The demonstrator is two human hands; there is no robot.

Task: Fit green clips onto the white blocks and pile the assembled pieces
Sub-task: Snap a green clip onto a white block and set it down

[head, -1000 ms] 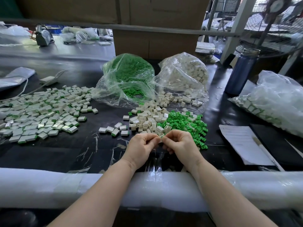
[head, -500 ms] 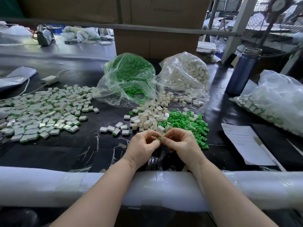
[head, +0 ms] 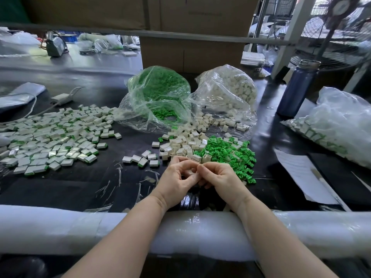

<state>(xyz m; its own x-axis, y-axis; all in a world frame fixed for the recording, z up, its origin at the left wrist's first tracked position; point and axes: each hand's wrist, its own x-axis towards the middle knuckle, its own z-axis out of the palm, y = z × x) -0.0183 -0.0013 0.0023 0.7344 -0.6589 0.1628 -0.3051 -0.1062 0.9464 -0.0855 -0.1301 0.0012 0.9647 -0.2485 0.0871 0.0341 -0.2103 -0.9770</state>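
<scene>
Left hand (head: 176, 180): fingers curled, tips meeting those of the right. Right hand (head: 219, 178): fingers curled inward, knuckles up. Both forearms bare, converging from the near edge, wrists slightly raised.

A single wide-angle view comes from the person's head, looking forward and down across the black desk (head: 76, 189), with both forearms entering from the bottom edge and the left hand (head: 175, 182) and right hand (head: 221, 178) meeting close below the lens, near the frame's centre. The padded white desk edge (head: 60, 229) runs across the lower part nearest the camera, while the bags and cardboard boxes (head: 192, 51) lie farther off toward the top. Straight lines bow near the borders, and no second view shares the scene.
</scene>
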